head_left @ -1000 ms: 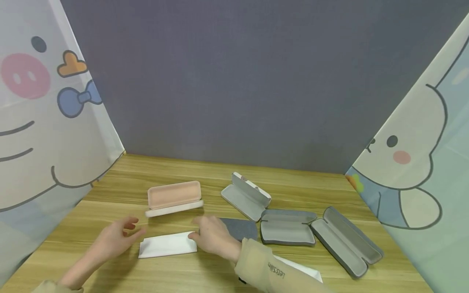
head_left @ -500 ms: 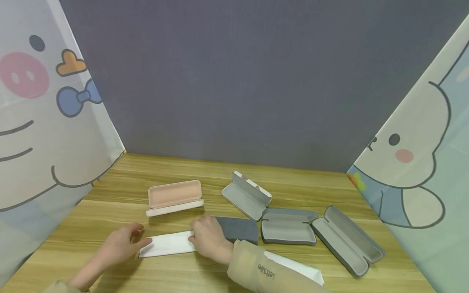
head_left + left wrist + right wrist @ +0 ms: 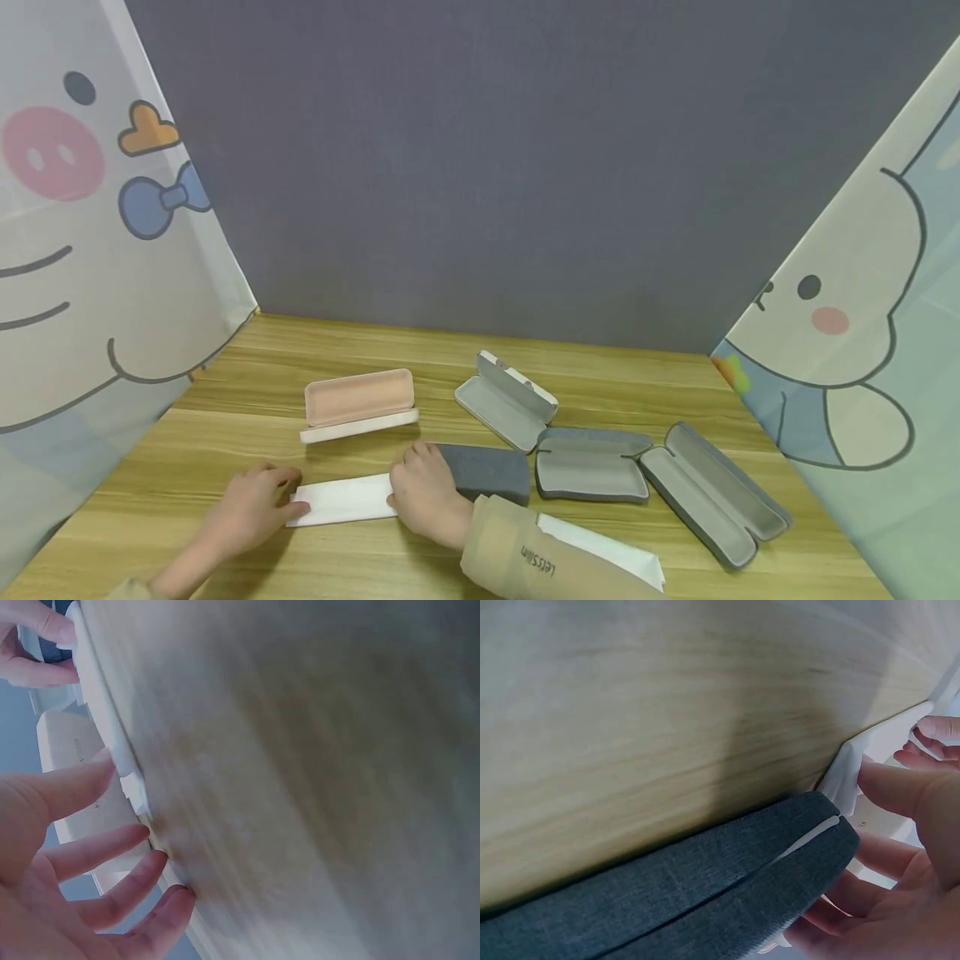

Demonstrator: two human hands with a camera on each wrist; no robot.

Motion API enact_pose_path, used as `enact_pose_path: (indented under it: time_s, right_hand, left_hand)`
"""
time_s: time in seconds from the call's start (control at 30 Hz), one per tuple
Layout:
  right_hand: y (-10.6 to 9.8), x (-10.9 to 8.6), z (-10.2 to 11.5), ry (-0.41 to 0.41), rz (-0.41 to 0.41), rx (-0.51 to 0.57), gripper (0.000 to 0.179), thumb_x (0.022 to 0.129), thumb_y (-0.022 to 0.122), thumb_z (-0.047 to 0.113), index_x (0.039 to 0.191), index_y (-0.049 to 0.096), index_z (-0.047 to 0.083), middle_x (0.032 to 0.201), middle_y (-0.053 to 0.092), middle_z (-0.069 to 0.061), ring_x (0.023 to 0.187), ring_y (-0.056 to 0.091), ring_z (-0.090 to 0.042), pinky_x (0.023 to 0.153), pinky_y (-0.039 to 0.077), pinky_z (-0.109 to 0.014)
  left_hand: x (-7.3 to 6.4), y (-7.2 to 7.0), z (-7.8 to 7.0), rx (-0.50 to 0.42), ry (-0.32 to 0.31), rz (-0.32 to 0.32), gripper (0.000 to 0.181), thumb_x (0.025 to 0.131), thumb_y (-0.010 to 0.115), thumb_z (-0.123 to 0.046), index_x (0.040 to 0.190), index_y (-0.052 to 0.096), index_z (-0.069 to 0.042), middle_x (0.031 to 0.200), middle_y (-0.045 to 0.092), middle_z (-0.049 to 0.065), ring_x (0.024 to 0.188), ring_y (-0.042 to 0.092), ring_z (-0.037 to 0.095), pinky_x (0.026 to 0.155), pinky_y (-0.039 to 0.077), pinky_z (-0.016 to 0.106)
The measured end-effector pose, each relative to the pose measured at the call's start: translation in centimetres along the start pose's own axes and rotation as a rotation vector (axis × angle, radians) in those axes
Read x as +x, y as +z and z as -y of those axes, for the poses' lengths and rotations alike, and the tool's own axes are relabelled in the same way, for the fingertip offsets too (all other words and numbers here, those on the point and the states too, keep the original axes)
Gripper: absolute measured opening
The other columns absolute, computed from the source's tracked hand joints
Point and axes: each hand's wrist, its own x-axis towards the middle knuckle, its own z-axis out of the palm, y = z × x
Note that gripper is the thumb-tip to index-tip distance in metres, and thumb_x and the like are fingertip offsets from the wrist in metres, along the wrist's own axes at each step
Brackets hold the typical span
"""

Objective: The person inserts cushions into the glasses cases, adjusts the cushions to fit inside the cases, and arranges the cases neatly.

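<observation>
A folded white cloth point(image 3: 343, 501) lies on the wooden table in front of me in the head view. My left hand point(image 3: 251, 510) is at its left end, thumb tip over that end; its fingers point(image 3: 124, 889) are spread apart in the left wrist view. At the other end, my right hand point(image 3: 429, 498) covers the cloth's edge, thumb and fingers either side of it. The right wrist view has the thumb against the cloth's end point(image 3: 847, 776). Behind those fingers sits a closed dark grey glasses case point(image 3: 489, 473), a pale strip showing in its seam point(image 3: 806, 838).
Beyond the cloth stands an open case with pink lining point(image 3: 358, 402). An open white-lidded case point(image 3: 504, 408) and two open grey-lined cases, one squarish point(image 3: 592, 471) and one long point(image 3: 712, 500), are to the right. Another white cloth point(image 3: 600, 546) lies partly under the right sleeve.
My left hand has moved right, bringing its thumb onto the cloth's left end. The right hand has shifted slightly left over the opposite end, uncovering more of the dark grey case.
</observation>
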Motion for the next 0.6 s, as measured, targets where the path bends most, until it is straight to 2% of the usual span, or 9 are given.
enact_pose_path:
  time_s: [0.17, 0.33, 0.43, 0.6]
  right_hand:
    - [0.09, 0.02, 0.06, -0.013, 0.011, -0.004, 0.019, 0.085, 0.071, 0.033, 0.075, 0.074, 0.018, 0.092, 0.071, -0.001, 0.098, 0.059, -0.017, 0.101, 0.045, -0.035]
    - [0.04, 0.07, 0.08, -0.015, 0.014, -0.007, 0.018, 0.085, 0.071, 0.034, 0.074, 0.073, 0.019, 0.09, 0.07, 0.001, 0.097, 0.058, -0.015, 0.101, 0.044, -0.034]
    - [-0.04, 0.23, 0.06, -0.011, 0.011, -0.002, 0.018, 0.084, 0.073, 0.034, 0.074, 0.073, 0.019, 0.089, 0.07, 0.002, 0.096, 0.059, -0.015, 0.099, 0.045, -0.033]
    - [-0.25, 0.44, 0.03, 0.002, 0.017, 0.028, 0.018, 0.082, 0.075, 0.032, 0.07, 0.072, 0.018, 0.088, 0.071, 0.001, 0.097, 0.061, -0.015, 0.098, 0.044, -0.034]
  left_hand:
    - [0.08, 0.07, -0.01, 0.011, -0.025, 0.039, 0.049, 0.073, 0.08, -0.03, 0.109, 0.068, 0.001, 0.102, 0.065, 0.022, 0.086, 0.061, 0.034, 0.068, 0.052, 0.051]
    - [0.02, 0.09, -0.16, -0.024, -0.013, 0.011, 0.038, 0.07, 0.082, -0.024, 0.1, 0.072, -0.002, 0.093, 0.068, 0.009, 0.084, 0.062, 0.024, 0.072, 0.051, 0.045]
    - [-0.01, 0.04, -0.28, -0.062, -0.026, 0.017, 0.03, 0.07, 0.082, -0.02, 0.094, 0.073, -0.005, 0.086, 0.066, 0.003, 0.079, 0.059, 0.017, 0.067, 0.05, 0.036]
    - [-0.02, 0.0, -0.46, -0.092, -0.058, 0.037, 0.021, 0.071, 0.081, -0.018, 0.088, 0.072, -0.008, 0.079, 0.06, -0.001, 0.072, 0.05, 0.012, 0.059, 0.04, 0.024]
